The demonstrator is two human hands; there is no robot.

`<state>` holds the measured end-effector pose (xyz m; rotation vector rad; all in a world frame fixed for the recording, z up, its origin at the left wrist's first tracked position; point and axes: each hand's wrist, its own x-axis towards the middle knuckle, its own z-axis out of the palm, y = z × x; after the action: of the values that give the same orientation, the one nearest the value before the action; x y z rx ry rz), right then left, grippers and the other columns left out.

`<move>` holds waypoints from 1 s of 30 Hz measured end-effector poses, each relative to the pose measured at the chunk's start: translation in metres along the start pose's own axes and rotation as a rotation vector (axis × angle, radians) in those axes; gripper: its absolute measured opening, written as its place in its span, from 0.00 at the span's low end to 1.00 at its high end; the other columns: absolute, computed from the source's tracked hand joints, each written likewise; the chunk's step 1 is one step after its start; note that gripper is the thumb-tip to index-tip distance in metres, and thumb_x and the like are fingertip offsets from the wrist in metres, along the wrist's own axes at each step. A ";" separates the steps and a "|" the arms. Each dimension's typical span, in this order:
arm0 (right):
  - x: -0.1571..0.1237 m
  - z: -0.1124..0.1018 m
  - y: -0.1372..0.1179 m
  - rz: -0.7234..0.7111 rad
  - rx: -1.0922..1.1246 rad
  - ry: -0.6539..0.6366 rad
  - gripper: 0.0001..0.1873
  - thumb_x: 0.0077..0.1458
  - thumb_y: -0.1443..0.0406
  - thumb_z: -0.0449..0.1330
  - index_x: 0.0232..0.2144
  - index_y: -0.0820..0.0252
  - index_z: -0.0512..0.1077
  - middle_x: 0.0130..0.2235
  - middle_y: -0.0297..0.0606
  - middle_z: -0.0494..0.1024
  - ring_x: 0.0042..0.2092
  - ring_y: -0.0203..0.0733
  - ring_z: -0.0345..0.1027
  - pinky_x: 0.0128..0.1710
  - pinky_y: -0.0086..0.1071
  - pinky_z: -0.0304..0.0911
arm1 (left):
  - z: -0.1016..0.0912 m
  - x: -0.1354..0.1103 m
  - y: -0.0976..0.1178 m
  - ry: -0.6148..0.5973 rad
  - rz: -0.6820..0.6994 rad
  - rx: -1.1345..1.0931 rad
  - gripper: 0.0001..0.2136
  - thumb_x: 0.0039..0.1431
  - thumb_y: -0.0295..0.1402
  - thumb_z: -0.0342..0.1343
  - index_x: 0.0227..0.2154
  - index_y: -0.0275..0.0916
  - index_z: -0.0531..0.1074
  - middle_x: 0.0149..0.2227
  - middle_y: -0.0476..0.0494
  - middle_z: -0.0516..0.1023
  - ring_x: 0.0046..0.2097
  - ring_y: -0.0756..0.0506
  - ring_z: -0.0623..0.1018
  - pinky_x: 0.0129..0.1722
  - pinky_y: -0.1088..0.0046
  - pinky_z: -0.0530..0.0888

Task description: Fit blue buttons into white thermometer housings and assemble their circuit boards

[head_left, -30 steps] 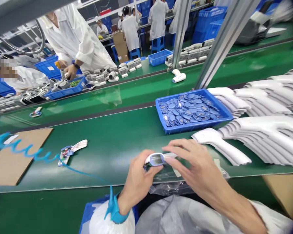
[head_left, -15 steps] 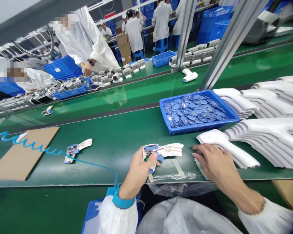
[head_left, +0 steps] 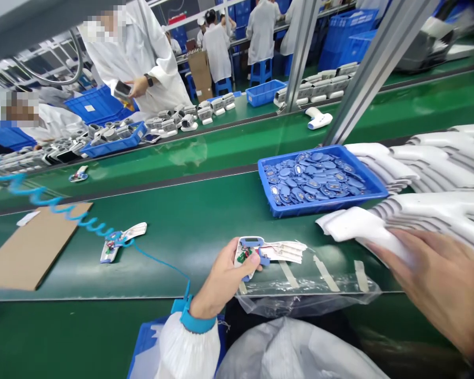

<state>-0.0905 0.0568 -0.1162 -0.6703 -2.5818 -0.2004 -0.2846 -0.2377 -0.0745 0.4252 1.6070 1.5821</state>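
Note:
My left hand (head_left: 237, 268) grips an open gun-shaped housing half (head_left: 286, 251), its thumb pressed on the inside. A green circuit board, red wires and blue parts show in this half, and its white handle points right. My right hand (head_left: 438, 279), blurred, is closed around the handle of a white housing shell (head_left: 355, 223) at the near end of the shell stacks (head_left: 430, 216). The shell's smooth outer side faces up. A blue wrist strap (head_left: 199, 321) with a coiled cord (head_left: 67, 210) circles my left wrist.
A blue tray (head_left: 276, 211) of small blue oval parts stands behind the hands. Left lie another wired housing half (head_left: 110, 252) and a cardboard sheet (head_left: 43, 247). Tape strips (head_left: 326, 273) hold a plastic bag (head_left: 300, 300) at the front edge. Metal posts (head_left: 302, 52) rise beyond; co-workers sit and stand across.
My right hand has moved right, away from a thin wire at the housing half, and taken hold of a white shell. The left hand has shifted slightly right. A co-worker now holds up a grey part.

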 end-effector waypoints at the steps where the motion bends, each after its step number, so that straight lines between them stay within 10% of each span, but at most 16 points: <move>1: -0.003 -0.008 -0.008 -0.014 0.014 0.033 0.27 0.66 0.43 0.48 0.49 0.54 0.72 0.47 0.52 0.79 0.43 0.57 0.70 0.36 0.45 0.58 | 0.000 0.001 0.000 -0.003 -0.005 0.005 0.23 0.63 0.48 0.61 0.52 0.34 0.70 0.43 0.38 0.77 0.40 0.47 0.75 0.35 0.75 0.67; 7: 0.009 -0.051 -0.094 -0.348 0.257 0.038 0.15 0.70 0.56 0.51 0.51 0.54 0.70 0.49 0.42 0.81 0.48 0.51 0.73 0.51 0.50 0.57 | 0.000 0.004 -0.006 -0.029 0.057 0.027 0.25 0.65 0.52 0.57 0.53 0.35 0.70 0.49 0.37 0.75 0.47 0.43 0.75 0.44 0.72 0.70; 14: 0.017 -0.031 -0.142 -0.436 0.396 -0.012 0.17 0.70 0.56 0.51 0.51 0.61 0.71 0.47 0.42 0.81 0.49 0.52 0.74 0.55 0.54 0.58 | 0.003 -0.003 -0.011 0.002 0.070 0.183 0.21 0.61 0.47 0.63 0.48 0.36 0.74 0.43 0.43 0.77 0.42 0.45 0.73 0.40 0.72 0.69; 24: 0.033 -0.042 -0.146 0.031 1.037 -0.917 0.30 0.60 0.46 0.59 0.58 0.54 0.70 0.44 0.40 0.82 0.36 0.45 0.76 0.34 0.37 0.70 | 0.002 -0.013 -0.009 0.148 0.146 0.414 0.13 0.65 0.42 0.60 0.44 0.40 0.73 0.37 0.48 0.77 0.37 0.47 0.75 0.37 0.72 0.70; 30: 0.031 -0.053 -0.151 0.081 1.302 -0.981 0.30 0.65 0.46 0.54 0.63 0.49 0.67 0.49 0.39 0.80 0.47 0.47 0.74 0.48 0.39 0.70 | -0.008 -0.025 -0.037 0.281 0.397 0.776 0.22 0.65 0.28 0.59 0.60 0.43 0.63 0.59 0.41 0.70 0.61 0.41 0.70 0.62 0.61 0.68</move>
<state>-0.1674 -0.0743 -0.0586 -0.3332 -2.6284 2.0642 -0.2645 -0.2666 -0.1025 1.0134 2.4602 1.2622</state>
